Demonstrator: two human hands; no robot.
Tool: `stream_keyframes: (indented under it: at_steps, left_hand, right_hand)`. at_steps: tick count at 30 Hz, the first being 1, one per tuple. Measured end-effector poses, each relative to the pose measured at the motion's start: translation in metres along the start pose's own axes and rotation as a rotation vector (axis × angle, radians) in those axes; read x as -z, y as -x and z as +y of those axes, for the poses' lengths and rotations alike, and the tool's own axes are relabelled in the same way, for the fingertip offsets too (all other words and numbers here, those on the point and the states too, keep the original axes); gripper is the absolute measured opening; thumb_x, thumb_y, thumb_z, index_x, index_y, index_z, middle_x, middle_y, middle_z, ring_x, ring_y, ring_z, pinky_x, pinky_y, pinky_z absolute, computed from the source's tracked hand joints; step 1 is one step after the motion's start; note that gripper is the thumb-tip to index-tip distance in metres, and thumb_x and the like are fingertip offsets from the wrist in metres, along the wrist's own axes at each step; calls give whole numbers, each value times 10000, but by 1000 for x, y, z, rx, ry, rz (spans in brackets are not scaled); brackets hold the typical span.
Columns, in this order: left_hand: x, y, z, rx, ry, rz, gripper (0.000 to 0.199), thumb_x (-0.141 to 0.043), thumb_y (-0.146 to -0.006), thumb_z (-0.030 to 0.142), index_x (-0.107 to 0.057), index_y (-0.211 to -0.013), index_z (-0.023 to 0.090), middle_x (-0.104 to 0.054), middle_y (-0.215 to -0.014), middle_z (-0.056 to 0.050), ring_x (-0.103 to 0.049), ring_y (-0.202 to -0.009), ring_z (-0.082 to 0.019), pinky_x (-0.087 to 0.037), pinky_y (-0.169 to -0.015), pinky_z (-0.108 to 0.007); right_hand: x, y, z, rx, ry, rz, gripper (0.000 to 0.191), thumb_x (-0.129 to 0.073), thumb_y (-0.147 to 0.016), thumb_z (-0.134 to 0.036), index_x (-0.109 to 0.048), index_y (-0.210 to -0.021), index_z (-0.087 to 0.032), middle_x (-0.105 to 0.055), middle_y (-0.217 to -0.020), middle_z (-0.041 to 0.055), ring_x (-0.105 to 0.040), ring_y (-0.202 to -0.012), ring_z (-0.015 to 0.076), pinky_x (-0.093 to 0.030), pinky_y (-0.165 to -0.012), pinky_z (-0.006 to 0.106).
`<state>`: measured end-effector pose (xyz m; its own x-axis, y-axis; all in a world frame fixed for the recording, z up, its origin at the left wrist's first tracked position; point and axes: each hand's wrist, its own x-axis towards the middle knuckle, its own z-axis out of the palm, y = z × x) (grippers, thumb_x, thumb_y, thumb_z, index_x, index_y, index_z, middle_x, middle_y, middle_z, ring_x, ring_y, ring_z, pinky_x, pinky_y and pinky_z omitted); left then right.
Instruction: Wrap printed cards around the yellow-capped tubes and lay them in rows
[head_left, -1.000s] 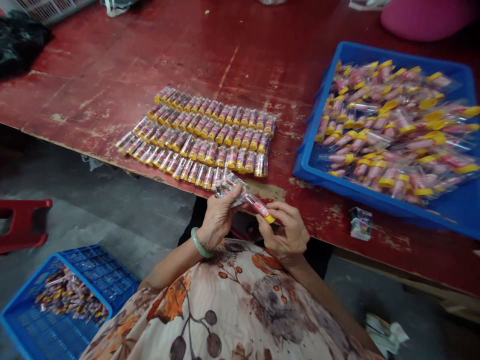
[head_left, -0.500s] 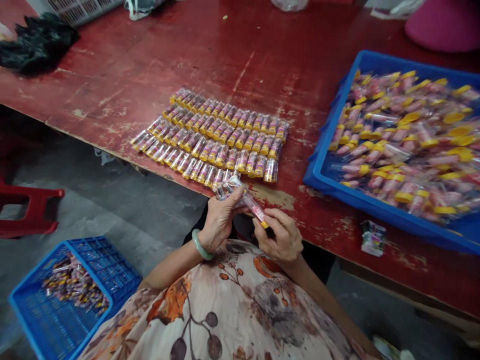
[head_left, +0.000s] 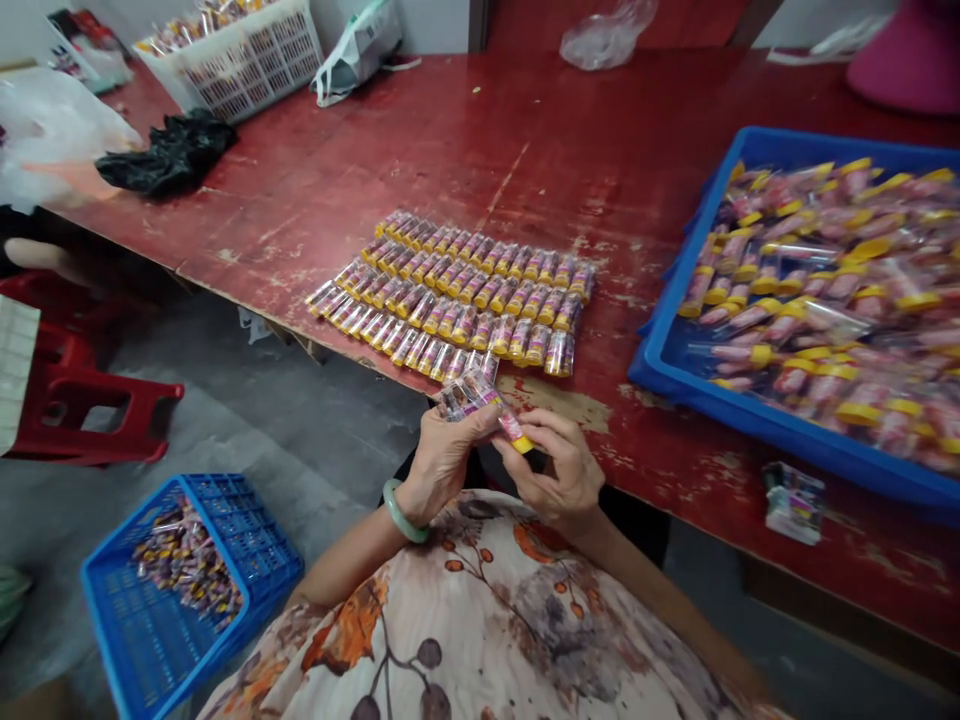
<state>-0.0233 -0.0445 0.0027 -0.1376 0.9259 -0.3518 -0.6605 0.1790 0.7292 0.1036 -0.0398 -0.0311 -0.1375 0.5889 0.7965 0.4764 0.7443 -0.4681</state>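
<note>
Over my lap, close to the table's front edge, my left hand [head_left: 454, 445] is closed around a small bundle of printed clear sleeves [head_left: 459, 392], with its thumb pressed on top. A candy-like tube with pink contents and a yellow cap [head_left: 516, 432] slants between my hands, its upper part among the sleeves. Whether it sits inside one I cannot tell. My right hand [head_left: 559, 468] pinches the tube near its cap. Just beyond, several rows of sleeved tubes [head_left: 457, 285] lie side by side on the red table [head_left: 315, 170].
A blue tray [head_left: 651, 360] of loose yellow-capped tubes stands on the right. Near it lies a stack of sleeves [head_left: 795, 502]. A blue basket [head_left: 169, 640] with wrapped tubes sits on the floor by a red stool [head_left: 112, 400]. A white basket [head_left: 259, 65] and black bag [head_left: 169, 150] are far left.
The view has shifted, showing more of the table's left end. The tube's clear length now shows less, and its upper part lies further among the printed sleeves. Both hands keep their holds.
</note>
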Motion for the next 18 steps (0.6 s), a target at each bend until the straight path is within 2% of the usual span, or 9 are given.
stream_keyframes:
  at_steps: [2, 4, 6, 8, 12, 15, 18]
  left_hand:
    - [0, 4, 1, 10, -5, -20, 239, -856, -608, 217, -716, -780, 126, -712, -776, -14, -630, -689, -105, -508, -713, -233]
    - [1, 7, 3, 27, -4, -23, 266, -856, -612, 219, -729, -829, 132, -721, -795, -17, -639, -699, -110, -513, -722, -238]
    - [2, 8, 8, 39, 1, -19, 296, -863, -604, 239, -734, -851, 140, -726, -803, -18, -647, -698, -118, -521, -714, -247]
    - [4, 8, 12, 56, 2, -38, 309, -875, -584, 258, -735, -832, 138, -724, -786, -19, -647, -678, -123, -525, -682, -249]
    - [6, 10, 17, 59, 19, -106, 328, -886, -564, 243, -740, -840, 142, -725, -782, -18, -642, -673, -117, -522, -673, -239]
    - [7, 13, 16, 64, 33, -118, 332, -887, -563, 233, -742, -849, 149, -731, -797, -17, -644, -699, -110, -519, -722, -237]
    - [9, 15, 14, 87, 38, -137, 345, -896, -546, 262, -740, -831, 149, -733, -792, -21, -639, -692, -113, -520, -753, -255]
  right_hand:
    - [1, -8, 2, -25, -88, -28, 418, -741, -770, -179, -536, -1133, -214, -648, -1021, 85, -666, -927, 195, -584, -724, 298]
    - [4, -18, 5, -67, -210, -125, 438, -755, -767, -248, -539, -1147, -217, -637, -1076, 96, -662, -937, 203, -584, -672, 287]
    - [10, -25, 8, -137, -333, -236, 426, -726, -795, -265, -544, -1178, -216, -622, -1131, 105, -666, -836, 173, -575, -618, 273]
    - [15, -29, 10, -157, -375, -284, 367, -660, -834, -203, -565, -1188, -219, -628, -1139, 102, -663, -785, 152, -575, -642, 278]
    - [17, -28, 4, -55, -302, -180, 350, -620, -806, -104, -627, -1136, -220, -672, -1065, 92, -664, -958, 208, -570, -802, 349]
    - [13, -27, -5, -45, -300, -91, 399, -613, -772, -70, -640, -1138, -228, -681, -1045, 86, -671, -928, 209, -578, -778, 366]
    - [12, -28, -12, -7, -278, -65, 409, -620, -758, -49, -652, -1127, -222, -694, -1029, 86, -679, -896, 200, -585, -736, 345]
